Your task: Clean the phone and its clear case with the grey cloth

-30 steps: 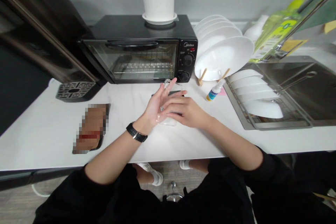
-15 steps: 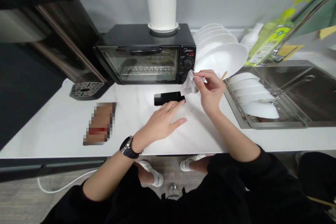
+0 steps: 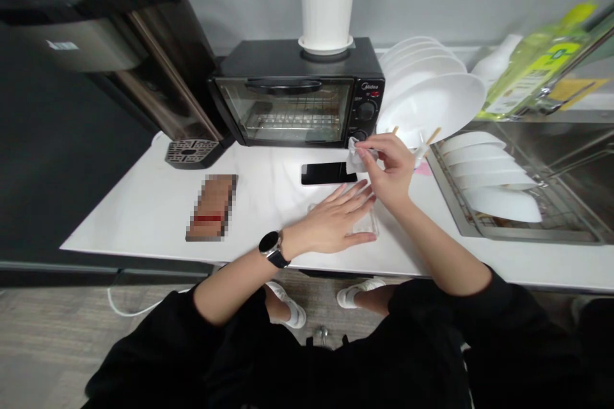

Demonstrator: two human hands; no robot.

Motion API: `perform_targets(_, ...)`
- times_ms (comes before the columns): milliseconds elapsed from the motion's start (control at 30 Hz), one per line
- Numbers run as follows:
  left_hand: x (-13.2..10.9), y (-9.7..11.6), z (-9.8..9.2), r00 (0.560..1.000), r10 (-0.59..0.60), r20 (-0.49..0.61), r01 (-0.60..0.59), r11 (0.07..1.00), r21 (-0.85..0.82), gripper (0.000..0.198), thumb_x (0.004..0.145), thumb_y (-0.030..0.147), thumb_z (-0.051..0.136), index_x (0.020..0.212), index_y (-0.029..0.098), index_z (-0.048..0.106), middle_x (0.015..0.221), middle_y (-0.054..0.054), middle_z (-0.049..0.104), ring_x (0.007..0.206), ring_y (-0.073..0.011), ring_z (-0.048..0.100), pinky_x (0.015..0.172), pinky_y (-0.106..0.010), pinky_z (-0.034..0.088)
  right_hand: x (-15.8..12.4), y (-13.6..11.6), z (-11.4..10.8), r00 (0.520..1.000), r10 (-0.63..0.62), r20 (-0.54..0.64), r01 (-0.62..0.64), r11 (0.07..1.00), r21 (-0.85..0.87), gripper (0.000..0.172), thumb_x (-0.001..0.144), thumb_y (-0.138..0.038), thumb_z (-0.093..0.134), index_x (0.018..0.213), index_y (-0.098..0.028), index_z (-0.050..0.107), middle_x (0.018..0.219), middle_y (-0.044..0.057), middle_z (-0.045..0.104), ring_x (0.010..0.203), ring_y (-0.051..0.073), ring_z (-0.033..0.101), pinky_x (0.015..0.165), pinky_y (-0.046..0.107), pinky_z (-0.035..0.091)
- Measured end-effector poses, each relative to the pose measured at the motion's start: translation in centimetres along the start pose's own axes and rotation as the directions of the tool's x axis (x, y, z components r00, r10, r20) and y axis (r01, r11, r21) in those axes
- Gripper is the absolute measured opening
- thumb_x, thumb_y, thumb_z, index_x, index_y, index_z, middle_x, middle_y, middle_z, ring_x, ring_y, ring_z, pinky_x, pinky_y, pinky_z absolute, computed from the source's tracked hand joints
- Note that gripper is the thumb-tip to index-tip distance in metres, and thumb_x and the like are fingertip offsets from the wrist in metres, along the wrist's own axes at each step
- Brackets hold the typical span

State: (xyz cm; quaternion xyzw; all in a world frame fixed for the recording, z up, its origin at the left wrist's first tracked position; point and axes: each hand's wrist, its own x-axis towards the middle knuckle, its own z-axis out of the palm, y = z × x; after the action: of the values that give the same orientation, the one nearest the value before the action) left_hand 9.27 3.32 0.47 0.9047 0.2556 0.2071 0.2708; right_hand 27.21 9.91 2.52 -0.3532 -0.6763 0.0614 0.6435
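A crumpled white tissue (image 3: 354,158) is pinched between the thumb and fingers of my right hand (image 3: 391,169), over the right end of a black-screened phone (image 3: 326,173). The phone lies flat on the white counter (image 3: 268,204) in front of the toaster oven. My left hand (image 3: 333,223), a watch at its wrist, is spread palm down just in front of the phone. Beneath it is a clear, flat, rectangular thing (image 3: 368,225), mostly hidden; it looks like a transparent phone case.
Behind stands the black toaster oven (image 3: 297,112) with a white pot (image 3: 329,0) on top. White plates (image 3: 436,102) lean to its right, beside a sink rack of bowls (image 3: 503,195). A pixelated flat item (image 3: 211,208) and a drinks machine (image 3: 192,150) are at left.
The view has shifted left. My left hand has moved right, away from the phone's lower edge, with fingers spread wider; the clear thing now shows beneath it. My right hand still holds the tissue.
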Motion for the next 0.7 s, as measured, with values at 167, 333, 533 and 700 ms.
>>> perform_targets(167,1.1,-2.3,-3.7,0.976,-0.178,-0.124,0.167,0.981,-0.096,0.057,0.105,0.057,0.057,0.151,0.025,0.066,0.173,-0.013,0.049,0.162,-0.035,0.044,0.136,-0.052,0.025,-0.1,0.1,0.0,0.983,0.013,-0.185,-0.029,0.996,-0.085,0.022,0.104,-0.044,0.067,0.102,-0.027,0.08,0.101,0.007,0.075,0.1,0.023,0.072,0.066,0.035,0.058)
perform_targets(333,2.4,-7.1,-5.3,0.942,-0.317,-0.111,0.313,0.948,-0.052,0.077,0.089,0.053,0.077,0.154,0.015,0.062,0.172,-0.022,0.048,0.162,-0.0442,0.04,0.135,-0.056,0.022,-0.1,0.0,-0.1,0.98,-0.033,-0.196,0.001,0.987,-0.161,0.021,0.106,-0.043,0.064,0.104,-0.028,0.079,0.101,0.007,0.075,0.098,0.024,0.073,0.075,0.04,0.064)
perform_targets(533,2.7,-9.4,-5.2,0.966,-0.22,-0.138,0.216,0.975,-0.049,0.07,0.092,0.048,0.078,0.156,0.024,0.063,0.155,-0.015,0.066,0.146,-0.0352,0.056,0.13,-0.048,0.033,-0.1,0.1,-0.1,0.986,-0.011,-0.164,-0.009,0.993,-0.121,0.02,0.106,-0.041,0.064,0.105,-0.028,0.08,0.103,0.007,0.075,0.1,0.025,0.073,0.094,0.05,0.066)
perform_targets(700,2.8,-9.6,-5.5,0.952,-0.223,-0.207,0.213,0.975,-0.068,0.075,0.083,0.048,0.088,0.151,0.025,0.068,0.146,-0.014,0.07,0.139,-0.0366,0.058,0.129,-0.051,0.034,-0.1,0.1,-0.2,0.987,0.004,-0.158,-0.028,0.988,-0.149,0.023,0.107,-0.043,0.063,0.105,-0.028,0.08,0.104,0.008,0.075,0.102,0.026,0.073,0.092,0.049,0.066)
